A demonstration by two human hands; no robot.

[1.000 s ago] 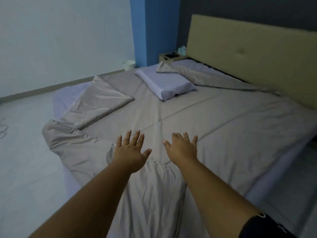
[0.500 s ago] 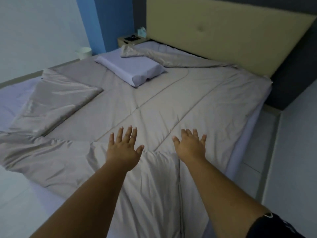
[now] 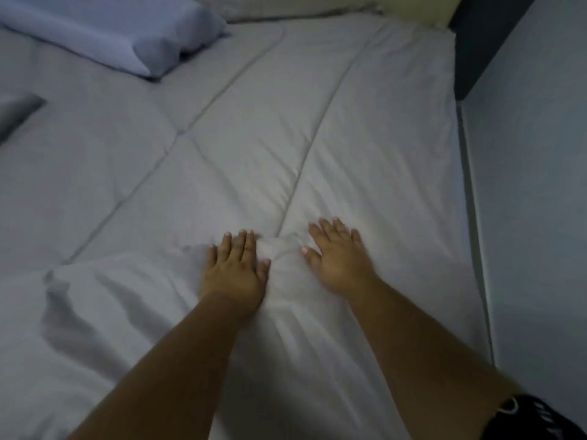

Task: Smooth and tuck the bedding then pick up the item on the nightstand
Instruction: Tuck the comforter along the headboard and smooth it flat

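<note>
Head view, looking down over both forearms onto a pale grey quilted comforter point(image 3: 317, 138) spread across the bed. The left hand point(image 3: 235, 268) and the right hand point(image 3: 338, 255) lie palm-down on the fabric side by side, fingers extended and slightly spread, holding nothing; a small ridge of bunched cloth point(image 3: 282, 249) stands between them, just where a stitched seam runs up the quilt. A light lavender contoured pillow point(image 3: 127, 36) sits at upper left, well apart from the hands. Judged risks: pressing both palms toward each other would deepen the ridge rather than flatten it, and a stroke toward the right-hand edge of the bed point(image 3: 457, 217) could drag the comforter off square, since that edge lies against the pale wall point(image 3: 533, 185) with little room to tuck. A loose fold at lower left point(image 3: 57, 287) appears unsmoothed. The nightstand and the item on it lie outside the frame, so their position cannot be given here. The dark grey shape at the left margin point(image 3: 16, 112) is cut off and cannot be identified, and motion blur softens the fingertips.
</note>
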